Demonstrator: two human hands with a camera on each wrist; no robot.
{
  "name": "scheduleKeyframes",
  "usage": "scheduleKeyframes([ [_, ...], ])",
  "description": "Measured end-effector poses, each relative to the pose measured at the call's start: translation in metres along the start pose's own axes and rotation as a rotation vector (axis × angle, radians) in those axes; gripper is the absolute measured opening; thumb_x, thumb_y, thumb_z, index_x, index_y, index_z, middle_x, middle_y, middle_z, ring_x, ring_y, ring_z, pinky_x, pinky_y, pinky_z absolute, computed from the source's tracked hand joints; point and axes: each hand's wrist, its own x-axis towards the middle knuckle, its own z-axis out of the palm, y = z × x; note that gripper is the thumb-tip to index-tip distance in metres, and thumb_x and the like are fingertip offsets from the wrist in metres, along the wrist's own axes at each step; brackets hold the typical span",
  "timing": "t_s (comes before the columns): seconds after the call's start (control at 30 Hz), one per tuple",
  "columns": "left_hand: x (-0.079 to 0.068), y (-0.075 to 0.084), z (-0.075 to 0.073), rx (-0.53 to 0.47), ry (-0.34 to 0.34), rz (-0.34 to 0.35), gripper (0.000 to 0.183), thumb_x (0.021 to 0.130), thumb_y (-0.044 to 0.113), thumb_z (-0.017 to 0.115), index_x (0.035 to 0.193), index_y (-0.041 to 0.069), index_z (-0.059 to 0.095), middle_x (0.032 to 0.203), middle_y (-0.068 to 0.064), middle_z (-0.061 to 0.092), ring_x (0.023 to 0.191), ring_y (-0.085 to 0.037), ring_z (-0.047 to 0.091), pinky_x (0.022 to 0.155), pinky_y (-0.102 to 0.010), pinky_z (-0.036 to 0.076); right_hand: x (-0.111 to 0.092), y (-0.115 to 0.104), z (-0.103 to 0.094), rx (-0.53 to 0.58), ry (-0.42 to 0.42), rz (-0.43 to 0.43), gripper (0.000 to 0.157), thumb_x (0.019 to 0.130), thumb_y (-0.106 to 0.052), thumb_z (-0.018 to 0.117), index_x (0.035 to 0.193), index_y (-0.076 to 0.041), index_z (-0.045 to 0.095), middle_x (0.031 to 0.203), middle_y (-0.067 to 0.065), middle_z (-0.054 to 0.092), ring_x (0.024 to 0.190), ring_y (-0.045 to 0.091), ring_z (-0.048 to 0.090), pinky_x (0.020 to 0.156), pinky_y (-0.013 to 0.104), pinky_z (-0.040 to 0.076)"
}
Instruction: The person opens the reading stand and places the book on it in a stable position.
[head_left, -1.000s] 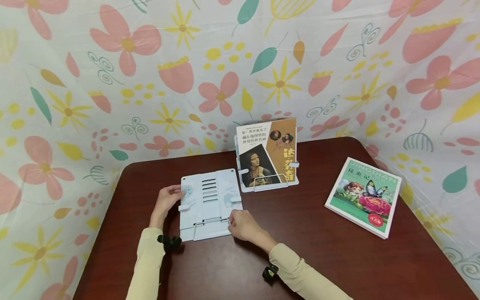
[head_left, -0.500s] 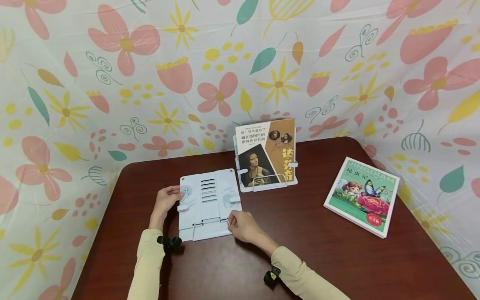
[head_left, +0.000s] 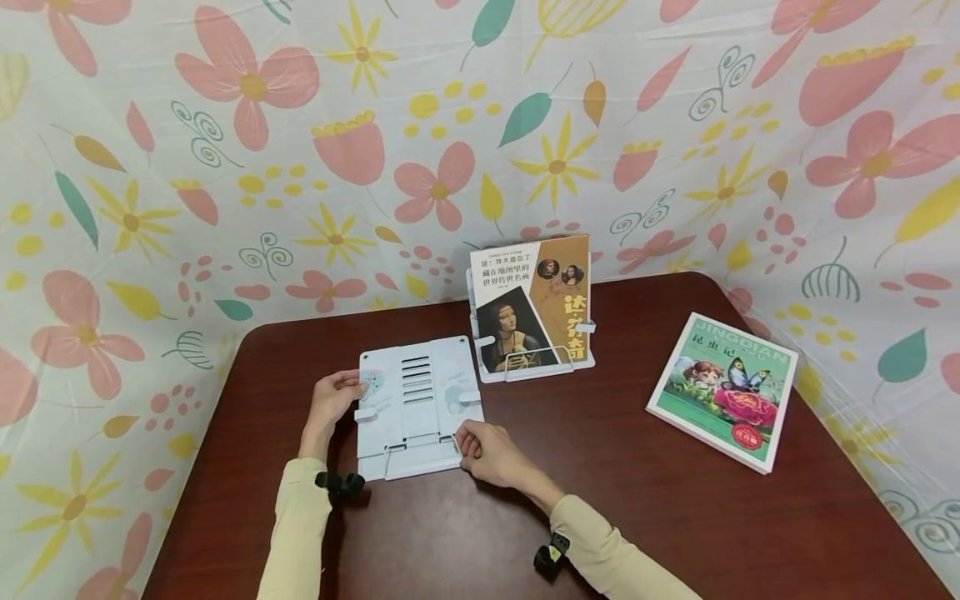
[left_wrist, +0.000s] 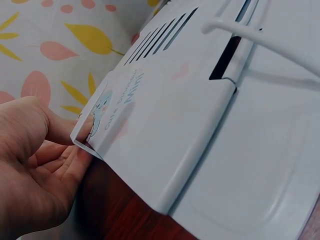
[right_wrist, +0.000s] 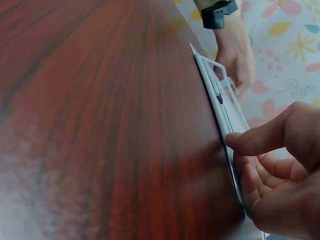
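Note:
A white metal book stand (head_left: 420,400) with slots, side clips and pale blue cartoon prints lies low on the table. My left hand (head_left: 333,408) pinches its left edge, thumb on the printed face (left_wrist: 102,112) and fingers under the rim. At the front right corner my right hand (head_left: 491,454) pinches the stand's edge by the wire page holder (head_left: 387,460); the thumb (right_wrist: 250,140) lies on top and the fingers curl below, hiding that end of the wire.
Behind, a second stand (head_left: 536,374) props up a book (head_left: 504,275) with a portrait cover. A green book (head_left: 723,392) with a butterfly lies flat at the right of the brown table (head_left: 600,467). A flowered cloth (head_left: 480,125) hangs behind the table.
My right wrist has shifted slightly to the right, while its fingers stay at the stand's corner. The left hand and the stand keep their places.

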Motion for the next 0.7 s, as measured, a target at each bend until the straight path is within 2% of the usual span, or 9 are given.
scheduleKeyframes([
  [0.43, -0.0007, -0.0004, 0.0007, -0.012, 0.005, -0.013, 0.042, 0.098, 0.015, 0.064, 0.137, -0.001, 0.059, 0.132, -0.023, 0.059, 0.121, -0.033, 0.057, 0.106, -0.046, 0.046, -0.0022, 0.0009, 0.0035, 0.021, 0.020, 0.012, 0.018, 0.077, 0.011, 0.071, 0.088, -0.002, 0.063, 0.075, 0.002, 0.061, 0.066, 0.003, 0.052, 0.063, 0.016, 0.045],
  [0.7, 0.0002, -0.0021, 0.0008, -0.018, 0.005, 0.002, 0.041, 0.099, 0.016, 0.064, 0.136, 0.000, 0.059, 0.133, -0.022, 0.060, 0.123, -0.033, 0.056, 0.106, -0.045, 0.045, -0.0013, 0.0021, 0.0044, 0.030, 0.035, 0.020, 0.019, 0.077, 0.011, 0.073, 0.086, -0.003, 0.063, 0.074, 0.002, 0.061, 0.066, 0.004, 0.053, 0.062, 0.017, 0.045],
])
